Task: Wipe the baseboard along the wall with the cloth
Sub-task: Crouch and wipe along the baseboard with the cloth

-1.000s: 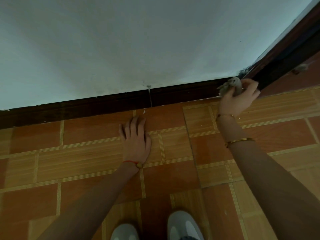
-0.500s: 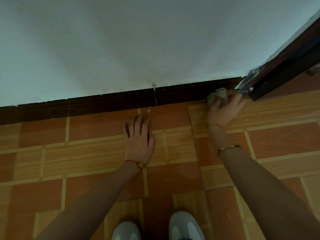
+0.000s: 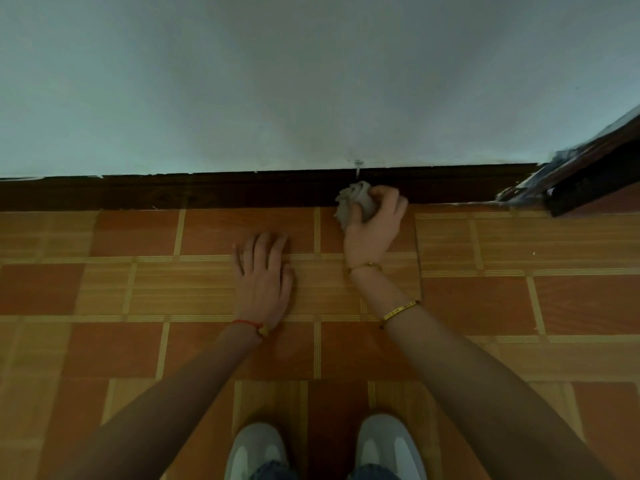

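A dark brown baseboard (image 3: 207, 192) runs along the foot of the pale wall, across the whole view. My right hand (image 3: 372, 230) grips a crumpled grey cloth (image 3: 355, 200) and presses it against the baseboard near a small vertical joint in the board. My left hand (image 3: 265, 278) lies flat on the floor tiles, palm down, fingers spread, a little left of the right hand and away from the board.
A dark door frame (image 3: 588, 178) meets the baseboard at the right, with chipped paint at its foot. The floor (image 3: 138, 296) is orange and wood-pattern tile. My two grey shoes (image 3: 256, 448) show at the bottom edge.
My right hand has slid the cloth left along the baseboard, from the door-frame corner to the joint. The view has shifted with it. My left hand stays flat on the floor.
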`<act>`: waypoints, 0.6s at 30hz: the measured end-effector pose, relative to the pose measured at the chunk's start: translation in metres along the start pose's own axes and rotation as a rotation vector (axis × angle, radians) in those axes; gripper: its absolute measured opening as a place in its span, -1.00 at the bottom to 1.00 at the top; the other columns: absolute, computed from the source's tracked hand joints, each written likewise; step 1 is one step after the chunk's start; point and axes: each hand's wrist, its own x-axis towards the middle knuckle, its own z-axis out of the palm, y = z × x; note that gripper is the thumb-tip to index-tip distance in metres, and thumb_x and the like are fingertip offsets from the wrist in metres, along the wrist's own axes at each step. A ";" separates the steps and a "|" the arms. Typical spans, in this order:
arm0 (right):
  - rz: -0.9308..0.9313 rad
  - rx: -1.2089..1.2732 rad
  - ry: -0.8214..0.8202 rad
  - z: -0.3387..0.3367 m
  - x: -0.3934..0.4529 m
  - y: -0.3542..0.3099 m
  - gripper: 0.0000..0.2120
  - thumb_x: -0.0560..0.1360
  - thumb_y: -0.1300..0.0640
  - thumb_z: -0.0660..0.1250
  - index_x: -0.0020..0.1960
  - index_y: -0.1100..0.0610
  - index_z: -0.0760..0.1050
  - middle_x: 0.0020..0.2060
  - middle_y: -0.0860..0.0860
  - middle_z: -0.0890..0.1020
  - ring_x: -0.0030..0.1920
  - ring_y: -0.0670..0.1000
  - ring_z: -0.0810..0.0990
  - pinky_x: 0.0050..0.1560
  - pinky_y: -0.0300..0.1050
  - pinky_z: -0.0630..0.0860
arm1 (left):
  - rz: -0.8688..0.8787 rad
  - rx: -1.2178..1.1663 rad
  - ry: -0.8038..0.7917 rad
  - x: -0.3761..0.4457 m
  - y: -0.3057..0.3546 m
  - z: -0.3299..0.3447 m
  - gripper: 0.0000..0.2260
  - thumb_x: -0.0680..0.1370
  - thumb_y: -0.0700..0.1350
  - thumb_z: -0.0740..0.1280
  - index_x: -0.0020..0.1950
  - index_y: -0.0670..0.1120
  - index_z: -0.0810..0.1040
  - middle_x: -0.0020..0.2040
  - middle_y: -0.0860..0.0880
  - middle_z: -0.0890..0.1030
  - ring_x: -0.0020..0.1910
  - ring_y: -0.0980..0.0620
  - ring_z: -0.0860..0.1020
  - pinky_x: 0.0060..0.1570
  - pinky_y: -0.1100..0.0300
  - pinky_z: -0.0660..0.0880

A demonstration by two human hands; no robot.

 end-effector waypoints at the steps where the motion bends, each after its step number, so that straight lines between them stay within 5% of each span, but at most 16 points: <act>1: 0.000 0.016 -0.002 0.005 -0.003 -0.004 -0.74 0.39 0.39 0.39 0.04 0.26 0.43 0.07 0.13 0.43 0.01 0.00 0.48 -0.02 -0.47 0.34 | -0.019 0.007 0.006 -0.002 -0.006 -0.003 -0.53 0.63 0.02 0.04 0.50 -0.09 0.37 0.45 -0.19 0.39 0.49 -0.21 0.25 0.51 -0.33 0.05; 5: -0.015 0.019 0.053 0.002 0.000 -0.003 -0.76 0.40 0.36 0.40 0.03 0.25 0.45 0.05 0.14 0.46 -0.02 0.01 0.50 -0.05 -0.56 0.35 | -0.065 0.029 0.029 -0.010 -0.033 -0.011 -0.55 0.63 0.01 0.05 0.48 -0.09 0.37 0.45 -0.19 0.39 0.48 -0.22 0.27 0.51 -0.33 0.08; 13: -0.003 0.045 0.312 -0.026 0.023 -0.016 -0.80 0.46 0.28 0.38 0.06 0.24 0.46 0.04 0.16 0.48 -0.03 -0.01 0.51 -0.05 -0.36 0.49 | -0.146 0.008 0.038 -0.011 -0.064 -0.014 -0.52 0.62 0.03 0.05 0.51 -0.10 0.34 0.48 -0.18 0.36 0.48 -0.21 0.25 0.49 -0.34 0.12; 18: -0.063 0.088 0.220 0.014 -0.008 -0.043 -0.81 0.45 0.32 0.38 0.03 0.26 0.45 0.03 0.15 0.46 -0.02 -0.09 0.48 0.00 -0.39 0.46 | -0.080 -0.006 0.057 -0.010 -0.080 -0.019 -0.52 0.61 0.02 0.07 0.49 -0.11 0.37 0.46 -0.19 0.38 0.47 -0.20 0.22 0.48 -0.37 0.11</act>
